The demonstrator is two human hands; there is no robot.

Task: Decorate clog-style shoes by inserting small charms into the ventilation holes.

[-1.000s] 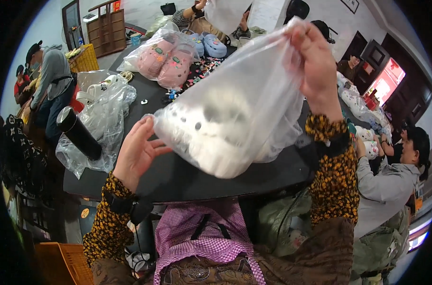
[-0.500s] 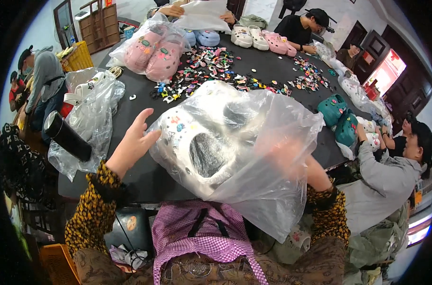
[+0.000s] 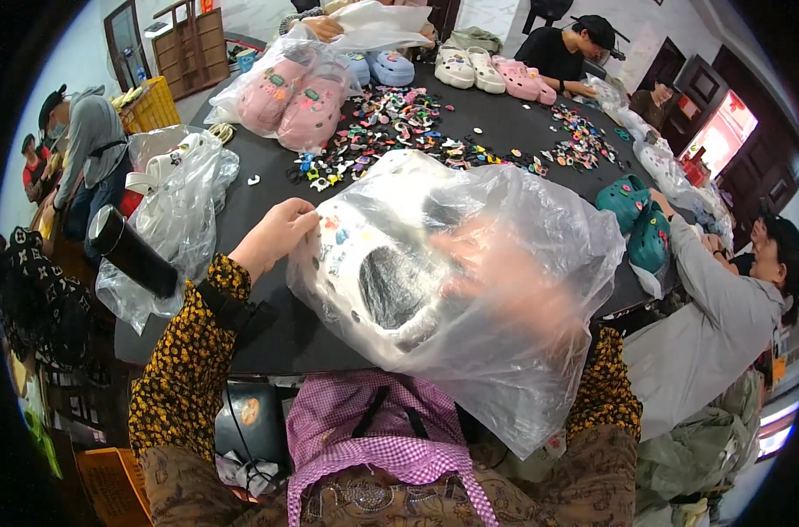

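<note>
A pair of white clogs (image 3: 351, 241) with small coloured charms lies inside a clear plastic bag (image 3: 540, 386) at the table edge in front of me. My left hand (image 3: 281, 230) is closed, its fingertips pinching the bag's upper left side beside the left clog. Through the film shows my right hand (image 3: 518, 277), reaching inside the bag over the right clog. Motion and plastic smear its fingers, so its grip is unclear. The right clog is partly hidden by that hand and the crumpled film.
Loose charms (image 3: 399, 119) are scattered over the dark table (image 3: 268, 338). Bagged pink clogs (image 3: 307, 101) stand beyond, green clogs (image 3: 650, 233) at right. A black cylinder (image 3: 132, 250) leans on bagged white footwear (image 3: 176, 167) at left. A person's grey sleeve (image 3: 707, 263) reaches in from the right.
My left hand has moved from open beside the bag to pinching its side. Inside the bag, my right hand has shifted left, over the right clog. A co-worker's arm reaches farther toward the green clogs.
</note>
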